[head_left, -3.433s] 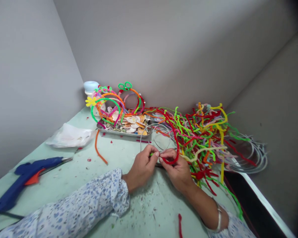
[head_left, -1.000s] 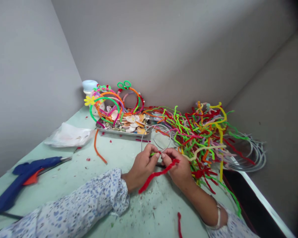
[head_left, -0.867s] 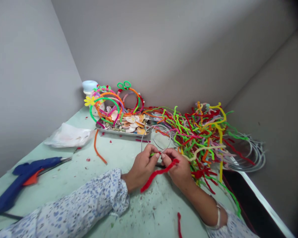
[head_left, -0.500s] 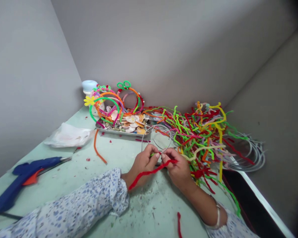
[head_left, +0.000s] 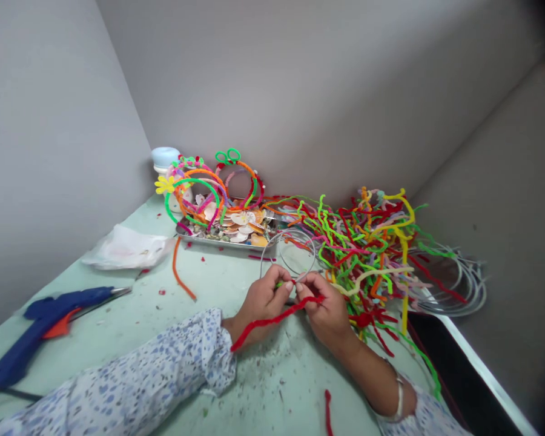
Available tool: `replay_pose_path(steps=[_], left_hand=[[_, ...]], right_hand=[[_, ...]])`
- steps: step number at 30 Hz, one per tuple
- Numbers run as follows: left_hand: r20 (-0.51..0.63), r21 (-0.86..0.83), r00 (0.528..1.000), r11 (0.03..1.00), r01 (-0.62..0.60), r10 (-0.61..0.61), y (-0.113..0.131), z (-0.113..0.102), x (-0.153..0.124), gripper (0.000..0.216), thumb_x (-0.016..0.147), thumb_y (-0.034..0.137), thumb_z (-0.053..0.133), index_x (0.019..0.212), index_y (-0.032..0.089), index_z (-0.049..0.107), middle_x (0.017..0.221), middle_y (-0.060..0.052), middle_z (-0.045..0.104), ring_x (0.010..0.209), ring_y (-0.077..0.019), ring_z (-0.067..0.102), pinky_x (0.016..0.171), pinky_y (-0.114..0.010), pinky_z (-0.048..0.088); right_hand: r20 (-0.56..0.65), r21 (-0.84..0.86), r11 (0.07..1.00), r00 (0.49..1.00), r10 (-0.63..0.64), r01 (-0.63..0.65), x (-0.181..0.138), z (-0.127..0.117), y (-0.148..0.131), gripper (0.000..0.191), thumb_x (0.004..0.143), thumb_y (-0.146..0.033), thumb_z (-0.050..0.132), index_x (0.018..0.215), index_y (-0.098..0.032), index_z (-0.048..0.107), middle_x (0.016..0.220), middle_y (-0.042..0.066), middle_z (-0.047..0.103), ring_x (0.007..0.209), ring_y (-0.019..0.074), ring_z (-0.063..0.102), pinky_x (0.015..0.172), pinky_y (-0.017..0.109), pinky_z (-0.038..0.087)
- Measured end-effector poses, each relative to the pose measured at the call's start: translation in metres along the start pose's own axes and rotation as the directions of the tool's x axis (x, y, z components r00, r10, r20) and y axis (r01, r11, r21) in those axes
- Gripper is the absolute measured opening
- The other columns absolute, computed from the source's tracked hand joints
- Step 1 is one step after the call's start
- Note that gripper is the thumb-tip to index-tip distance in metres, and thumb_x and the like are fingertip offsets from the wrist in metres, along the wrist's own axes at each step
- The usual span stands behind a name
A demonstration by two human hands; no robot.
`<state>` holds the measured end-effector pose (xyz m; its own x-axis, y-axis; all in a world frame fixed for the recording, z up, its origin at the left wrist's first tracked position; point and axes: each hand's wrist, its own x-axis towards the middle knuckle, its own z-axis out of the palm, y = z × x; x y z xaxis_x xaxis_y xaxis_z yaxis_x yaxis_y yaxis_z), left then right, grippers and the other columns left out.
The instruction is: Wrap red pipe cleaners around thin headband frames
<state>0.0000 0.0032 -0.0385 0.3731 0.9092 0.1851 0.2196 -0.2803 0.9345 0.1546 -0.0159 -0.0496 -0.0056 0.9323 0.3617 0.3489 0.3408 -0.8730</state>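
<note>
My left hand (head_left: 260, 301) is closed in a pinch on a thin grey wire hoop (head_left: 314, 249), which rises above my fingertips. A bit of green fuzzy stem shows by the left thumb. My right hand (head_left: 330, 312) pinches a red pipe cleaner (head_left: 272, 320) right beside the left fingertips. The long free end of that pipe cleaner slopes down across my left wrist. Where red stem and wire meet, the fingertips hide most of the detail.
A metal tray (head_left: 222, 243) of shells stands behind, with pipe-cleaner headbands (head_left: 195, 181) on it. Right lies a heap of colourful pipe cleaners (head_left: 358, 242) beside coiled wire hoops (head_left: 475, 290). A blue glue gun (head_left: 68, 303), plastic bag (head_left: 127, 248) and dark phone-like slab (head_left: 454, 363) lie around.
The red pipe cleaner's free end has swung slightly to the left and down. Both hands keep their pinch in nearly the same place.
</note>
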Motion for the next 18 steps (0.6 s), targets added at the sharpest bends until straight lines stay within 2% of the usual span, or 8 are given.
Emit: replay_pose_path(steps=[13, 18], left_hand=[[-0.014, 0.018, 0.999, 0.999, -0.037, 0.038, 0.0012, -0.0002, 0.0006, 0.016, 0.090, 0.035, 0.045, 0.092, 0.019, 0.048, 0.071, 0.003, 0.051, 0.062, -0.0120, 0.046, 0.060, -0.024, 0.036], [-0.031, 0.030, 0.998, 0.998, -0.060, 0.061, 0.0018, -0.0002, -0.0004, 0.015, 0.091, 0.033, 0.045, 0.090, 0.019, 0.049, 0.075, 0.002, 0.053, 0.068, -0.0128, 0.049, 0.064, -0.024, 0.038]], right_hand=[[-0.006, -0.024, 1.000, 1.000, -0.004, 0.004, 0.0001, 0.0004, 0.0006, 0.013, 0.089, -0.027, 0.051, 0.078, -0.020, 0.054, 0.071, -0.001, 0.055, 0.066, 0.0145, 0.051, 0.062, 0.025, 0.042], [-0.006, 0.037, 0.999, 0.999, 0.031, -0.031, -0.0001, 0.0020, 0.0001, 0.012, 0.089, -0.028, 0.052, 0.080, -0.021, 0.056, 0.071, -0.001, 0.055, 0.063, 0.0143, 0.052, 0.060, 0.025, 0.044]])
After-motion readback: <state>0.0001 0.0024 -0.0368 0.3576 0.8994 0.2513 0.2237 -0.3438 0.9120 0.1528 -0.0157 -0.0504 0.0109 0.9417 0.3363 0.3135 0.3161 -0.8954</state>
